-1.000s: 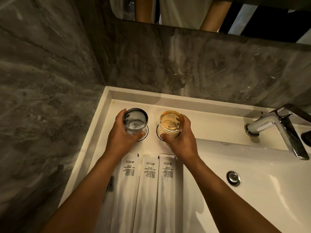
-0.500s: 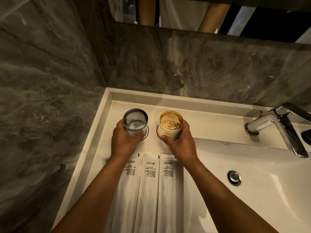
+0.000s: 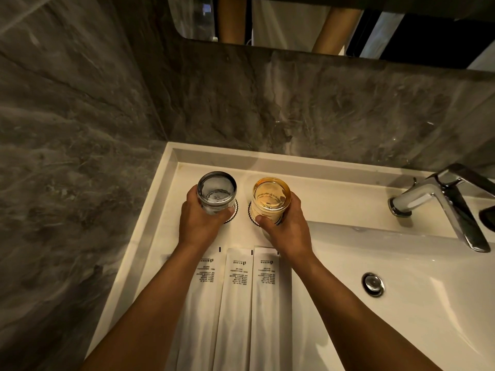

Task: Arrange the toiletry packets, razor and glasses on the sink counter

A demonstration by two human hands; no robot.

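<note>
Two glasses stand side by side at the back left of the white sink counter (image 3: 334, 194), each on a round scalloped coaster. My left hand (image 3: 201, 223) grips the grey smoky glass (image 3: 217, 191). My right hand (image 3: 286, 228) grips the amber glass (image 3: 271, 198). Three long white toiletry packets (image 3: 235, 303) with small black print lie parallel, nearer to me than the glasses; my left forearm covers part of the left one. No razor shows.
A chrome faucet (image 3: 439, 199) stands at the right above the basin, whose drain plug (image 3: 372, 284) lies below it. Grey marble walls close the left and back. A mirror (image 3: 294, 20) hangs above the back wall.
Both hands stay closed on the glasses over the coasters. The view has shifted only slightly; nothing was let go or moved noticeably.
</note>
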